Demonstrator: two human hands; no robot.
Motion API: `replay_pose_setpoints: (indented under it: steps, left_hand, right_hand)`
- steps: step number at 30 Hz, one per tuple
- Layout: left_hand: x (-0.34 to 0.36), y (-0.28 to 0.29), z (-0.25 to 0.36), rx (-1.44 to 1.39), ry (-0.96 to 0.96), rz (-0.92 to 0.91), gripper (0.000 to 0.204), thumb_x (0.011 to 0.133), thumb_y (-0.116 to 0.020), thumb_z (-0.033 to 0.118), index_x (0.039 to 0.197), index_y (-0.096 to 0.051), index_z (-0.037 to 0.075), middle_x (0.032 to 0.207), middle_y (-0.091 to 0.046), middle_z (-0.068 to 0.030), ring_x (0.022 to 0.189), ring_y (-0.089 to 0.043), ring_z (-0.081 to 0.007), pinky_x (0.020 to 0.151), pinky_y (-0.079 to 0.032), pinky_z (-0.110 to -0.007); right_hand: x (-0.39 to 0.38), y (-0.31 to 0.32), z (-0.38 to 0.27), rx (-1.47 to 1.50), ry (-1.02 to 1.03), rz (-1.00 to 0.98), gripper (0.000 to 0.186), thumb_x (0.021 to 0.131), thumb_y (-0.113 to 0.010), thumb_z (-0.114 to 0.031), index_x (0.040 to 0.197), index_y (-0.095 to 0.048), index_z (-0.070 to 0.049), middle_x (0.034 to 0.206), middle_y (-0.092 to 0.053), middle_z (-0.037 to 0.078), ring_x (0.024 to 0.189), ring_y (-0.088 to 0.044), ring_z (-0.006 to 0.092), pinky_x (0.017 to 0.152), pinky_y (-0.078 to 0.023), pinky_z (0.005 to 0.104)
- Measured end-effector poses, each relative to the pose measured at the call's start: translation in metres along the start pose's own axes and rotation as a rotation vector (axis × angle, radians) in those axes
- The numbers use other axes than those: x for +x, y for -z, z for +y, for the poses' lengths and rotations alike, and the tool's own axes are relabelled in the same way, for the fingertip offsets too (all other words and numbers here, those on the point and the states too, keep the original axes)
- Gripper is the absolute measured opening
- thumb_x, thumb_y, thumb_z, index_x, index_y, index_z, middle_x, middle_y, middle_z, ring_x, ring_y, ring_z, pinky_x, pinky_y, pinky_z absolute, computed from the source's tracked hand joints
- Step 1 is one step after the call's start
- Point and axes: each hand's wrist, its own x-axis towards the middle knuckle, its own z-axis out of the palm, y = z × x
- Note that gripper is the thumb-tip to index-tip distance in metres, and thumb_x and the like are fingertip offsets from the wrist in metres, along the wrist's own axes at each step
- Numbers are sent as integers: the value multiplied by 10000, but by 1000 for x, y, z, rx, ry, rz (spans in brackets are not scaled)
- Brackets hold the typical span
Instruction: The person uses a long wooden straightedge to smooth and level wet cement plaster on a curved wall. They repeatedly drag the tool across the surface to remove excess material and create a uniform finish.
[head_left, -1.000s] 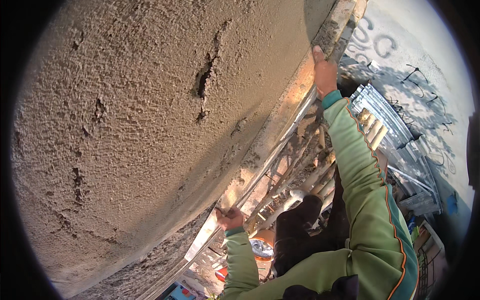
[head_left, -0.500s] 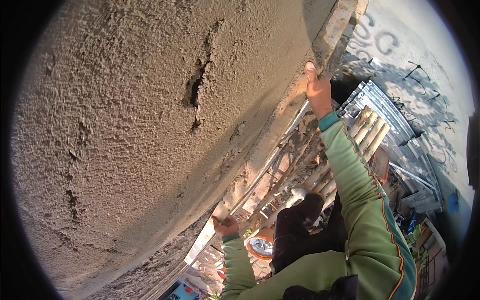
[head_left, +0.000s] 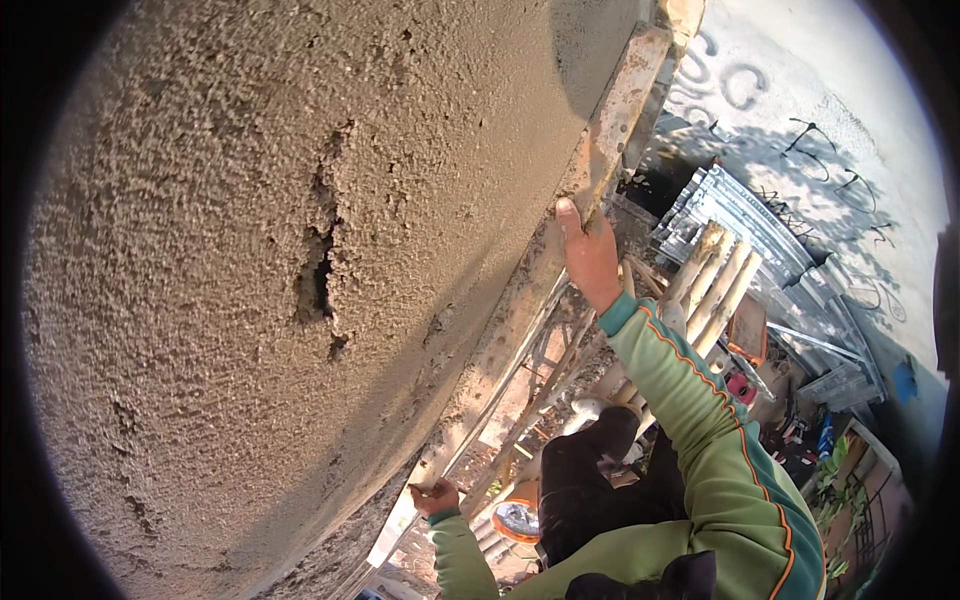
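A long, mortar-stained straightedge board (head_left: 620, 75) runs diagonally along fresh, rough grey-brown plaster (head_left: 230, 230), which has ragged holes and cracks. My right hand (head_left: 587, 250) grips the board at its upper middle, thumb on its face. Lower down, my left hand (head_left: 436, 496) is closed on the same board. The fingers of both hands are partly hidden behind it.
Below are wooden poles (head_left: 722, 297), my dark-trousered legs (head_left: 580, 480), an orange-rimmed bucket (head_left: 515, 520) and scattered debris. Corrugated metal sheets (head_left: 740, 200) lean by a white wall with painted marks (head_left: 850, 120) on the right.
Both hands have moved down and slightly left along with the board. The board's upper end now shows lower, and the plaster crack sits farther left and lower in view.
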Motion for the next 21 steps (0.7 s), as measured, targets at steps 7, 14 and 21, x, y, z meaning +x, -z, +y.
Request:
replay_pose_setpoints:
  steps: [7, 14, 21]
  left_hand:
    - [-17, -38, -37, 73, -27, -82, 272, 821, -672, 402, 919, -644, 149, 864, -656, -6, 773, -612, -171, 693, -528, -319]
    - [1, -50, -75, -44, 42, -39, 238, 837, -663, 375, 896, -647, 145, 853, -660, -2, 769, -620, -165, 665, -518, -299]
    - [23, 10, -9, 100, -119, 36, 298, 825, -645, 439, 793, -627, 143, 784, -657, 7, 729, -623, -160, 629, -533, -254]
  right_hand:
    - [37, 10, 34, -67, -151, -113, 694, 890, -539, -515, 1185, -485, 111, 974, -597, 329, 984, -537, 485, 890, -416, 466]
    - [54, 10, 41, -354, 19, -214, 646, 906, -520, -506, 1171, -497, 83, 773, -622, 277, 804, -598, 454, 754, -479, 478]
    - [-26, -11, 43, -53, -36, -32, 643, 913, -490, -528, 1064, -560, 93, 961, -606, 309, 906, -580, 439, 817, -442, 466]
